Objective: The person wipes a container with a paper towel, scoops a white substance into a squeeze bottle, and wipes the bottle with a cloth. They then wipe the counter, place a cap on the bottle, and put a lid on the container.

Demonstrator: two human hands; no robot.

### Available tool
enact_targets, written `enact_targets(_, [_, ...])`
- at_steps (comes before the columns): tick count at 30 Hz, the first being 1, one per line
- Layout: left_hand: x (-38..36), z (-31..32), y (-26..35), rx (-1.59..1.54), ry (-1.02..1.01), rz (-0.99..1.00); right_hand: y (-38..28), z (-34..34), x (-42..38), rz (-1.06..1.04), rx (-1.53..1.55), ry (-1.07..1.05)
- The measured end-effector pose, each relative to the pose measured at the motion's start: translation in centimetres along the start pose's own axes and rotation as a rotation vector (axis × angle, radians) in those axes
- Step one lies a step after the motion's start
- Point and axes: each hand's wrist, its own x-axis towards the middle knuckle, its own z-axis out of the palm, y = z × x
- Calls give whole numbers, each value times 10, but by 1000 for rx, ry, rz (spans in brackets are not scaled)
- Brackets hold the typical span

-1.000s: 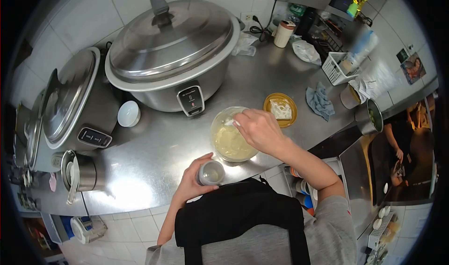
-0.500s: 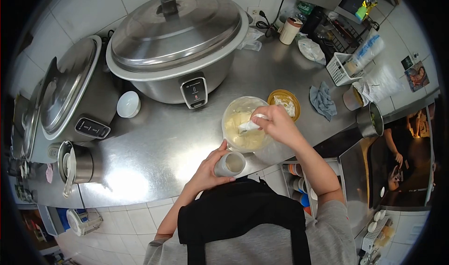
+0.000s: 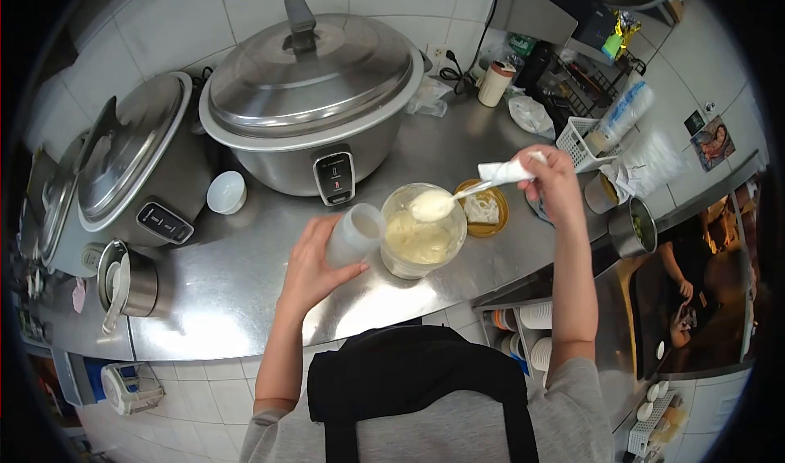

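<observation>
A clear tub [image 3: 398,260] of pale yellow, creamy stuff stands on the steel counter. My right hand [image 3: 549,183] grips a spoon by its handle, which is wrapped in white. The spoon's bowl [image 3: 432,205] is heaped with the cream and hangs over the tub. In my left hand [image 3: 312,265] is a translucent cup [image 3: 356,235], tilted, just left of the tub, its mouth facing up. A round yellow lid [image 3: 491,227] with white material on it lies right of the tub, partly behind the spoon handle.
Large rice cookers [image 3: 311,87] line the back left. A white bowl [image 3: 226,192] and a steel pot [image 3: 143,287] stand at the left. At the right are a white basket [image 3: 579,144] and another pot [image 3: 632,227]. A co-worker's arm [image 3: 675,268] shows at the far right.
My right hand has lifted the loaded spoon out of the cream and moved right. My left hand has raised the cup and brought it left, beside the tub.
</observation>
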Motion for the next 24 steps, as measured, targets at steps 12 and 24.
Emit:
enact_targets(12, [43, 12, 44, 135, 118, 158, -182, 0, 21, -453, -442, -107])
enact_targets(24, [37, 18, 48, -144, 305, 169, -242, 66, 4, -683, -661, -253])
